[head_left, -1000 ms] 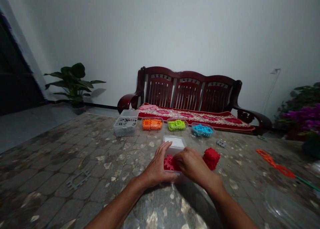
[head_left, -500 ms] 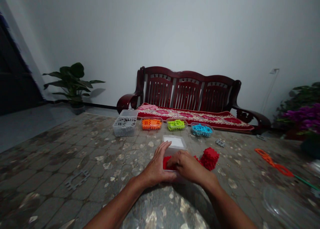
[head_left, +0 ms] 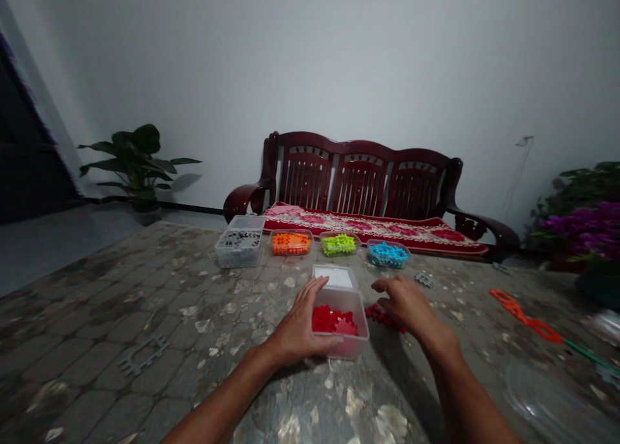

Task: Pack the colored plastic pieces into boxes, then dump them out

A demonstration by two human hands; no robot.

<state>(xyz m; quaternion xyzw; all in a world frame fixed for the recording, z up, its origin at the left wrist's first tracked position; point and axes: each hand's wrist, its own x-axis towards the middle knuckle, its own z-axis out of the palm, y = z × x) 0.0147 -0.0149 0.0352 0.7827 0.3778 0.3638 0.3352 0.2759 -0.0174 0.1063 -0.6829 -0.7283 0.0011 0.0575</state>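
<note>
The left hand (head_left: pixel 296 327) grips an open translucent plastic box (head_left: pixel 353 348) of red interlocking pieces (head_left: pixel 334 320), fingers spread along its side, thumb in front. Right of the box, the right hand (head_left: pixel 409 302) is at loose red pieces (head_left: pixel 374 313) on the tabletop (head_left: pixel 223 350), fingers half-curled; whether they hold one, I cannot tell.

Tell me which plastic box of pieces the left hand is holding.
The red-piece box, nearest the person; the left hand clasps its left side. The grey-piece box, orange-piece box, lime-green-piece box and blue-piece box stand farther back, untouched.
</note>
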